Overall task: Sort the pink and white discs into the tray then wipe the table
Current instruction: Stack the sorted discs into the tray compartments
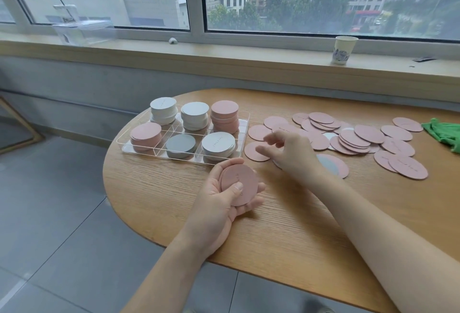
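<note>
At the far left stands our clear six-compartment tray [245,123], just beyond the fingertips of the left hand. Its back row holds two stacks of white discs [195,111] and one tall stack of pink discs [224,110]; its front row holds a pink stack, a low grey-looking stack and a white stack. The colours stay in separate compartments, so we judge the sorting is well advanced.

Our left hand [224,195] lies palm up over the wooden table [286,218], fingers curled under a small pile of pink discs in the palm [239,183] and the thumb pressed on top. We hold them like this to collect several before one trip to the tray.

To the right, our right hand [291,153] hovers above the nearest loose pink discs [361,138]. Its fingers are bent and spread, and they hold nothing. It seems ready to pinch the next disc.

Beyond those fingers the loose discs spread out, mostly pink, a few white below. At the far right a green cloth [445,132] waits for the wiping.
</note>
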